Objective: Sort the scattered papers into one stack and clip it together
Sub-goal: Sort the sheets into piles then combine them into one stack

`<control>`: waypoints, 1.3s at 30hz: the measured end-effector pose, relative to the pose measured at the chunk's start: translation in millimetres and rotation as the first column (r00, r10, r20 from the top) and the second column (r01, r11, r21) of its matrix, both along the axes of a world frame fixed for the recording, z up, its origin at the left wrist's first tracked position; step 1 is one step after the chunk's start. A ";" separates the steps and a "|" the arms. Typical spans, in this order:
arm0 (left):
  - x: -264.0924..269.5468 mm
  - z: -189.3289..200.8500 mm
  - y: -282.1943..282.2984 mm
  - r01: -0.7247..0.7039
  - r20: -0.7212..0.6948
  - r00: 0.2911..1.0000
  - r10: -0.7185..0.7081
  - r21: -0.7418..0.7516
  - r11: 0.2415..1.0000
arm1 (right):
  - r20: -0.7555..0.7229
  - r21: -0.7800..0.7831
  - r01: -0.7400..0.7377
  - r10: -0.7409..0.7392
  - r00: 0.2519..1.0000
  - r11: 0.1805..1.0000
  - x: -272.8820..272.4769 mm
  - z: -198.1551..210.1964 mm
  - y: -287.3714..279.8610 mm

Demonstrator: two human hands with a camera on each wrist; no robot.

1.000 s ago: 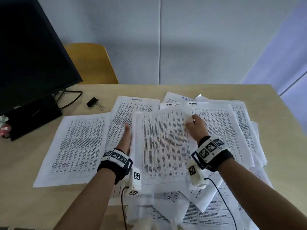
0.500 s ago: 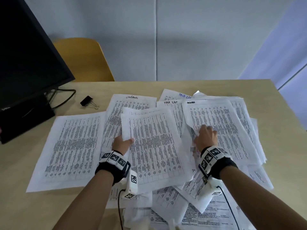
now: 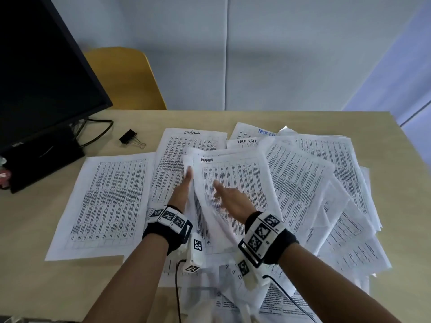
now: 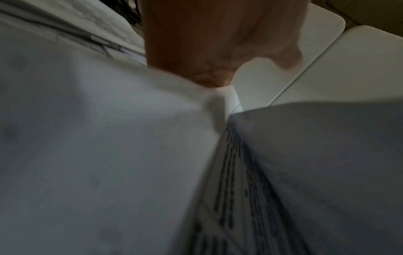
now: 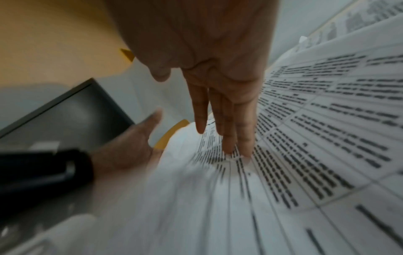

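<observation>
**Both hands flat on the top sheet**

Head view: the left hand (image 3: pixel 183 192), fingers straight, lines the lifted edge of the top white printed sheet (image 3: pixel 245 173) mid-desk. A black metal binder clip (image 3: pixel 130 137) lies apart on the bare tan wooden desk (image 3: pixel 35 229).
Left wrist view: blurred paper hides the fingers.
Right wrist view: the right hand (image 5: pixel 218 69) rests its fingers (image 5: pixel 229 134), pressed together, on the print.

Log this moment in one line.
left hand: open, alongside white printed paper sheets | right hand: open, flat on them | black metal binder clip: untouched

Soft, even light; wrist views blurred.
Head view crisp beside the monitor (image 3: pixel 39 73), edges bowed; left wrist view dim, papers (image 4: pixel 87 155) smeared; right wrist view streaked.
</observation>
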State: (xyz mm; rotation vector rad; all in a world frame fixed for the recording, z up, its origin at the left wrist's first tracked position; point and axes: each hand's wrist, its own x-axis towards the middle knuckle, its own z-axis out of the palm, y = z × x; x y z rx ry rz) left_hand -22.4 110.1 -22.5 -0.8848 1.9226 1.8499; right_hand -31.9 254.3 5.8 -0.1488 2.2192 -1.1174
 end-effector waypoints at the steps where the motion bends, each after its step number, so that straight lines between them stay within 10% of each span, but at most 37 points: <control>1: 0.0 3.2 1.2 0.020 0.027 0.999 -0.017 -0.092 0.996 | 0.043 -0.037 0.056 -0.055 0.998 0.998 -1.9 -1.5 2.6; 5: -4.0 -10.8 -1.9 0.061 0.134 0.991 -0.015 -0.350 0.935 | -0.150 0.048 0.421 -0.410 0.900 0.906 -27.3 -10.8 43.7; 8: -5.9 -19.6 -2.1 0.044 0.128 0.992 0.001 -0.352 0.935 | -0.292 0.297 0.691 -0.626 0.723 0.659 -40.4 -15.9 89.0; 14: -7.2 -25.0 2.7 0.018 0.086 0.996 0.016 -0.383 0.923 | -0.223 0.280 0.834 -0.812 0.539 0.476 -38.8 -28.0 132.9; 22: -2.8 -15.2 9.5 0.049 0.093 0.996 -0.009 -0.431 0.901 | -0.643 -0.025 0.706 -0.552 0.531 0.708 -50.1 -4.8 113.1; 28: 0.3 -14.8 8.2 0.065 0.115 0.993 -0.019 -0.406 0.912 | -0.698 -0.596 0.485 -0.711 0.080 0.640 -70.9 96.7 96.0; 31: -0.1 -11.6 8.1 0.078 0.129 0.991 -0.028 -0.400 0.913 | -0.561 -0.777 0.346 -0.828 -0.001 0.526 -79.7 131.9 90.7; 34: -0.1 -8.0 7.3 0.104 0.152 0.987 -0.051 -0.370 0.923 | -0.564 -0.772 0.308 -0.823 0.070 0.555 -85.4 128.9 90.1; 39: -3.9 4.6 4.3 -0.007 0.154 0.987 0.054 -0.286 0.958 | -0.504 -0.350 0.395 -0.527 0.684 0.849 -84.5 53.6 86.4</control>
